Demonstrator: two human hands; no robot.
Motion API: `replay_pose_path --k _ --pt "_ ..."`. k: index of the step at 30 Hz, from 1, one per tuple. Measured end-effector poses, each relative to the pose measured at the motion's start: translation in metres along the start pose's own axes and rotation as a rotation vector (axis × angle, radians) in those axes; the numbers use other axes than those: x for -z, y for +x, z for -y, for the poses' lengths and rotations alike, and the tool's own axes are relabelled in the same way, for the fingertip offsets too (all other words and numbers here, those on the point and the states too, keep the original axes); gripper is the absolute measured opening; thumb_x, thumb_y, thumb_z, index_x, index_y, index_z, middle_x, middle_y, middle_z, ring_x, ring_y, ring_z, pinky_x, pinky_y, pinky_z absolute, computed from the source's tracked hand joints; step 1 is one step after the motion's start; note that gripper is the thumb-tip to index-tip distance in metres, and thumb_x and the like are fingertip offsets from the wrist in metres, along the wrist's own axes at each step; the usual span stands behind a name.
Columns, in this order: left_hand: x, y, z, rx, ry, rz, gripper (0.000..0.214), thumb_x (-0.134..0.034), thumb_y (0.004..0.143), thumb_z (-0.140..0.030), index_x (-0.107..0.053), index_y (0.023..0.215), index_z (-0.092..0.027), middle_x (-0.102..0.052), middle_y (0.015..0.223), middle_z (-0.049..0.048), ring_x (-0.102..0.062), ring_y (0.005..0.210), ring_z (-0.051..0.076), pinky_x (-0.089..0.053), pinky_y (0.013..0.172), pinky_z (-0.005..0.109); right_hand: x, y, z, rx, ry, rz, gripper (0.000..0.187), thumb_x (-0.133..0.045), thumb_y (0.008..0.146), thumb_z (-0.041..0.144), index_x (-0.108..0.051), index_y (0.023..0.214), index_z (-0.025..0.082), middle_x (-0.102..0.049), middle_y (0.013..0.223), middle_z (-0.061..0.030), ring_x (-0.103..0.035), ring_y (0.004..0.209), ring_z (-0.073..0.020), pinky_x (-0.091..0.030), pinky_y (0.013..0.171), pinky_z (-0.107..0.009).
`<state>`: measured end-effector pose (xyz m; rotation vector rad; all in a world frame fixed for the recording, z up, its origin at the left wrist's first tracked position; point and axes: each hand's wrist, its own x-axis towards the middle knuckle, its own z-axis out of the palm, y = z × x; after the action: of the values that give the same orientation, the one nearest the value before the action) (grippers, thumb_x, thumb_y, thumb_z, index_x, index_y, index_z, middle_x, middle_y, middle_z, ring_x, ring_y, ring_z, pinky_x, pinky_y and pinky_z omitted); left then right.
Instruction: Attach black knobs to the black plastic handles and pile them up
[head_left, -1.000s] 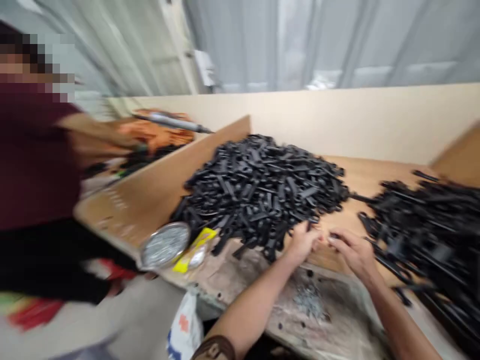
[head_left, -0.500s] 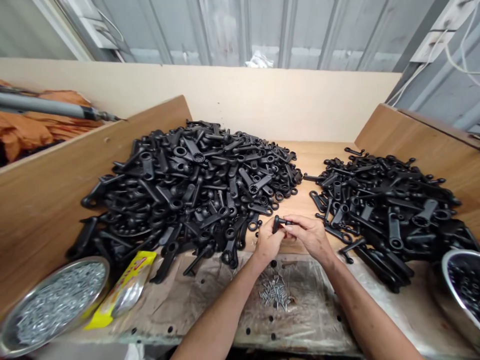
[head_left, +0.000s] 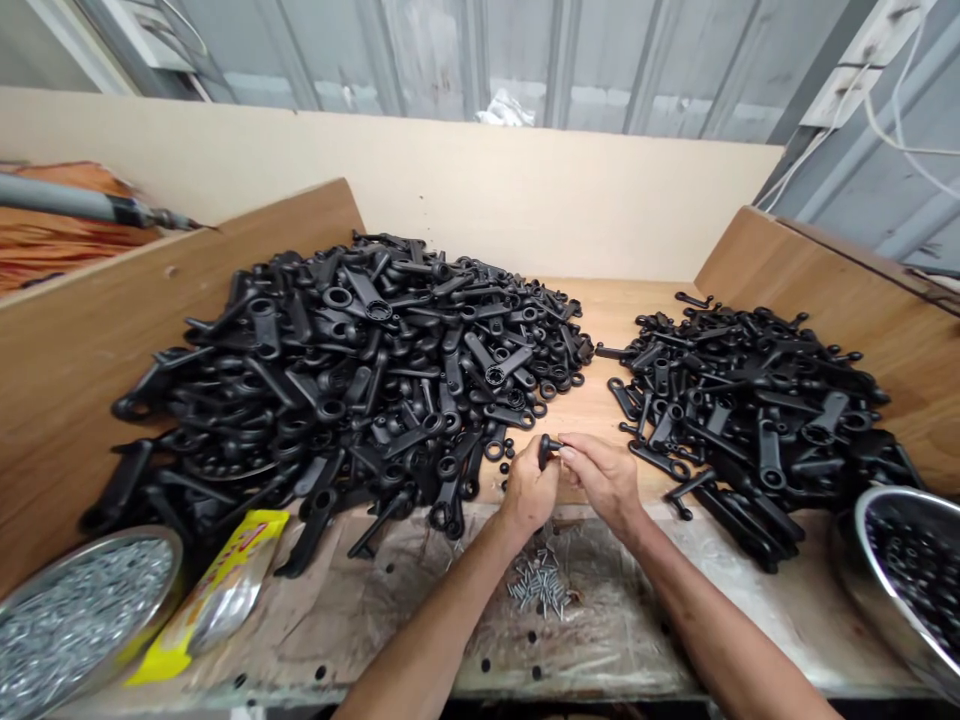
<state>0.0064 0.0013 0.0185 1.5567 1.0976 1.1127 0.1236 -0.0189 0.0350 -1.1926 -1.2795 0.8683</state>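
Observation:
My left hand (head_left: 529, 492) is closed around a black plastic crank handle (head_left: 546, 452), held a little above the bench with its peg pointing right. My right hand (head_left: 604, 482) pinches at the far end of that peg, and its fingertips cover whatever is there. Just below both wrists lies a small heap of silver screws (head_left: 541, 584) on the plastic-covered front of the bench. Left of my hands rises a large pile of black crank handles (head_left: 405, 370); a smaller pile of crank handles (head_left: 750, 390) lies to the right.
A metal bowl of silver screws (head_left: 82, 610) stands front left beside a yellow wrapper (head_left: 214, 595). At front right is a metal bowl (head_left: 862, 540) with small black parts. Wooden side boards (head_left: 112, 350) wall the bench, and a grey powered driver (head_left: 67, 197) hangs over the left one.
The view has shifted slightly, so the piles appear further left. My right fingertips now cover the small black end of the peg that showed between them before. Both hands stay together.

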Motion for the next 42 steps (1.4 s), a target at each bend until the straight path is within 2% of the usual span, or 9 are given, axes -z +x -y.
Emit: replay_pose_path --k 13,16,19,22,25,27,32,38,42 --pt "0.0 0.003 0.012 -0.029 0.208 0.032 0.012 -0.042 0.076 -0.02 -0.052 0.081 -0.018 -0.059 0.071 0.0016 -0.056 0.068 0.018 -0.043 0.066 0.03 -0.005 0.005 -0.002 -0.219 0.253 0.079 0.017 -0.059 0.073 0.031 -0.066 0.074 0.016 -0.052 0.05 0.0034 -0.042 0.039 -0.007 -0.032 0.037 -0.019" --pt "0.0 0.002 0.007 -0.097 0.158 0.068 0.031 -0.047 0.078 -0.025 -0.048 0.108 -0.017 -0.06 0.092 0.0056 -0.057 0.087 0.02 -0.044 0.079 0.034 0.009 0.014 0.003 -0.18 0.238 0.131 0.018 -0.059 0.072 0.031 -0.066 0.08 0.016 -0.053 0.049 0.0037 -0.045 0.04 -0.0086 -0.036 0.04 -0.02" --pt "0.006 0.003 0.003 -0.188 0.109 0.013 0.065 -0.054 0.077 -0.03 -0.023 0.134 -0.019 -0.049 0.119 0.0114 -0.05 0.106 0.022 -0.038 0.092 0.039 0.037 0.026 0.01 0.038 -0.023 -0.012 0.019 -0.056 0.075 0.03 -0.066 0.086 0.018 -0.06 0.061 0.0009 -0.053 0.051 -0.0115 -0.043 0.051 -0.023" --pt "0.015 0.007 0.003 -0.209 0.047 -0.138 0.069 -0.053 0.079 -0.031 -0.017 0.136 -0.021 -0.047 0.119 0.0121 -0.052 0.102 0.021 -0.04 0.088 0.039 0.068 0.039 0.015 0.233 -0.61 -0.132 0.02 -0.049 0.082 0.029 -0.065 0.089 0.02 -0.066 0.085 -0.0034 -0.059 0.074 -0.0157 -0.044 0.067 -0.026" --pt "0.019 0.01 0.006 -0.229 -0.014 -0.25 0.065 -0.054 0.078 -0.031 -0.022 0.134 -0.022 -0.05 0.113 0.0101 -0.055 0.096 0.019 -0.043 0.081 0.035 0.085 0.053 0.014 0.222 -1.295 -0.029 0.025 -0.04 0.089 0.026 -0.064 0.093 0.021 -0.066 0.09 -0.0055 -0.055 0.088 -0.0182 -0.039 0.075 -0.027" --pt "0.02 0.01 0.006 -0.229 -0.038 -0.276 0.063 -0.054 0.078 -0.03 -0.025 0.133 -0.022 -0.052 0.111 0.0091 -0.055 0.094 0.019 -0.043 0.079 0.033 0.088 0.062 0.009 0.194 -1.5 0.071 0.026 -0.038 0.089 0.023 -0.064 0.092 0.019 -0.066 0.088 -0.0074 -0.053 0.089 -0.0191 -0.036 0.074 -0.027" --pt "0.03 0.013 -0.001 -0.241 -0.145 -0.402 0.055 -0.052 0.08 -0.03 -0.029 0.129 -0.018 -0.053 0.107 0.0098 -0.056 0.091 0.016 -0.044 0.079 0.03 0.09 0.076 -0.01 0.168 -1.615 0.239 0.024 -0.041 0.085 0.014 -0.065 0.083 0.012 -0.065 0.085 -0.0136 -0.051 0.085 -0.0209 -0.032 0.07 -0.029" --pt "0.07 0.026 -0.013 -0.294 -0.317 -0.801 0.044 -0.047 0.081 -0.03 -0.037 0.121 -0.015 -0.055 0.1 0.009 -0.058 0.083 0.014 -0.046 0.071 0.025 0.101 0.08 -0.016 0.113 -1.694 0.293 0.029 -0.036 0.085 0.01 -0.066 0.086 0.009 -0.063 0.086 -0.017 -0.048 0.085 -0.0239 -0.03 0.067 -0.032" --pt "0.083 0.028 -0.017 -0.324 -0.341 -0.925 0.042 -0.043 0.082 -0.033 -0.038 0.119 -0.016 -0.054 0.101 0.0084 -0.058 0.084 0.014 -0.045 0.065 0.023 0.075 0.066 -0.003 0.194 -1.659 0.265 0.028 -0.039 0.087 0.021 -0.063 0.099 0.013 -0.061 0.101 -0.0155 -0.045 0.096 -0.027 -0.03 0.072 -0.032"
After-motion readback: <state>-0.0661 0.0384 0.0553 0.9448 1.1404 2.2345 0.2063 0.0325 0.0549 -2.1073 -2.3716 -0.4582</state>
